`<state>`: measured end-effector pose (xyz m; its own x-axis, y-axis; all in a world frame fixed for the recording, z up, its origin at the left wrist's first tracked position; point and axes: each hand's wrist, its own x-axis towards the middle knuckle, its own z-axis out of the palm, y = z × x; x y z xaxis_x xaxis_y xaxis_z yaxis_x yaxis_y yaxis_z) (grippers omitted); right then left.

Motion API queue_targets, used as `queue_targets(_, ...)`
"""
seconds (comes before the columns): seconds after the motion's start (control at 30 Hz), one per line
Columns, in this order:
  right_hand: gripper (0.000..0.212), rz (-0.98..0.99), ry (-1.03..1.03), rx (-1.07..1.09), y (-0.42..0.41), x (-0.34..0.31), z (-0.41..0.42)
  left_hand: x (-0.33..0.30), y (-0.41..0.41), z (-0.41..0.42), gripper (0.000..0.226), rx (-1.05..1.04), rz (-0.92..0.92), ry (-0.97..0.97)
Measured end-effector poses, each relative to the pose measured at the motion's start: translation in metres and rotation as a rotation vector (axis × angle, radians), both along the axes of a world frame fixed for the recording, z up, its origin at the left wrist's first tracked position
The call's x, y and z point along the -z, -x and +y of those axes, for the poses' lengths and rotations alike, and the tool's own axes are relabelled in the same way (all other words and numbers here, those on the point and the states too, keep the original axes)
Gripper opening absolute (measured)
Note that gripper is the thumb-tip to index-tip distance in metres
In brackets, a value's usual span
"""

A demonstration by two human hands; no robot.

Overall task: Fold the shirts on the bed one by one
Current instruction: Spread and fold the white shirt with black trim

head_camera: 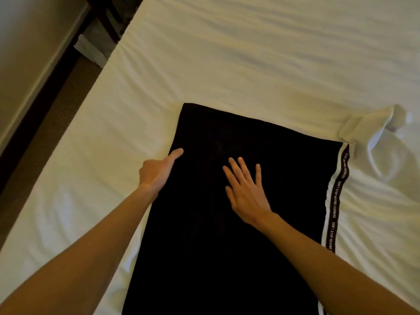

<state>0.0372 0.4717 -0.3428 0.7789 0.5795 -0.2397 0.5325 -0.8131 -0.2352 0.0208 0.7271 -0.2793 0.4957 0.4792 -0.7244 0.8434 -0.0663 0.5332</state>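
Observation:
A black shirt (268, 155) lies flat on the bed (227, 53) as a long rectangle, with a white stripe and a lettered black band along its right edge. My left hand (156, 171) is at the shirt's left edge, thumb on top of the cloth and fingers curled under it, pinching the edge. My right hand (246, 192) lies flat on the middle of the shirt with fingers spread and straight. A white garment (377, 137) lies crumpled on the sheet at the right, touching the black shirt's far right corner.
The bed's left edge runs diagonally from the top centre to the lower left. Beyond it are brown carpet (56, 123), a pale wall (27, 53) and dark furniture (106, 17) at the top. The white sheet stretches far behind the shirt.

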Motion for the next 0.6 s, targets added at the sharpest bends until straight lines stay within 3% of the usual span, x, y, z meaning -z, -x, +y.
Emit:
queue_targets(0.07,0.060,0.056,0.041,0.079,0.012,0.005,0.013,0.004,0.037,0.008,0.071,-0.008,0.063,0.212)
queue_targets(0.2,0.060,0.037,-0.066,0.199,0.002,-0.015,0.049,0.015,0.103,0.016,0.051,-0.064,0.034,0.415)
queue_targets(0.3,0.068,-0.031,-0.111,-0.093,-0.018,-0.034,0.085,0.013,0.128,0.008,0.034,-0.063,0.016,0.429)
queue_targets(0.43,0.089,-0.036,0.146,-0.625,-0.037,-0.045,0.137,0.009,0.147,-0.001,0.032,-0.065,-0.019,0.411)
queue_targets(0.6,0.059,0.200,0.310,-0.694,-0.044,-0.061,0.174,0.005,0.195,0.000,0.022,0.038,-0.090,0.315)
